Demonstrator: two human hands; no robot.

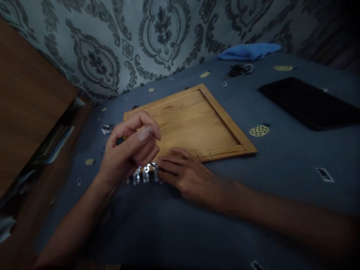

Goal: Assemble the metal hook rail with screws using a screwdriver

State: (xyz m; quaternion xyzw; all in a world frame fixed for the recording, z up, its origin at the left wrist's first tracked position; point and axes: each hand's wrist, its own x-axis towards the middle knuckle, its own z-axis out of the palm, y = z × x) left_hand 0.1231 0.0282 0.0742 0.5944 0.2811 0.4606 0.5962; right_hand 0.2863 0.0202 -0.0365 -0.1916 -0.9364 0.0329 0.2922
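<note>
A shallow wooden tray [225, 123] lies on a blue patterned bedspread [281, 157]. At its near left corner sit several small shiny metal brackets [142, 175]. My left hand [131, 150] hovers above them with its fingers curled and thumb against fingertips; whether it holds anything is hidden. My right hand [185, 170] rests flat beside the tray's near edge, its fingertips pressed together on a thin dark piece by the brackets.
A black tablet [309, 101] lies at the right, a blue cloth [249, 51] and a bunch of keys [239, 69] at the back. More small metal parts [108, 129] lie left of the tray. A wooden cabinet [25, 97] stands at the left, a patterned wall behind.
</note>
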